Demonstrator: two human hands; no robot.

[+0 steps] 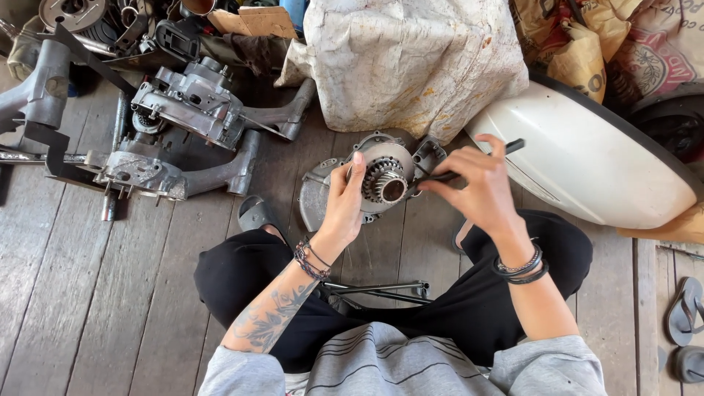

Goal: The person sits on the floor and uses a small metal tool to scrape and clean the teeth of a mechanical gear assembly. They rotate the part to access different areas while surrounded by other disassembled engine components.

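I sit cross-legged on a wooden plank floor. My left hand [345, 199] grips the left side of a round grey metal engine cover [378, 158] that has a toothed gear hub [386, 183] at its centre, holding it up over my knees. My right hand [475, 183] pinches a thin dark tool [513, 145] whose tip points toward the gear hub. Both wrists wear dark beaded bracelets, and my left forearm is tattooed.
Grey engine casings [187, 99] and metal arms lie on the floor at upper left. A crumpled white sack [411, 59] stands behind the cover. A white curved body panel [587, 161] lies at right. Sandals [686, 312] rest at far right. A folded metal stand [381, 290] lies between my legs.
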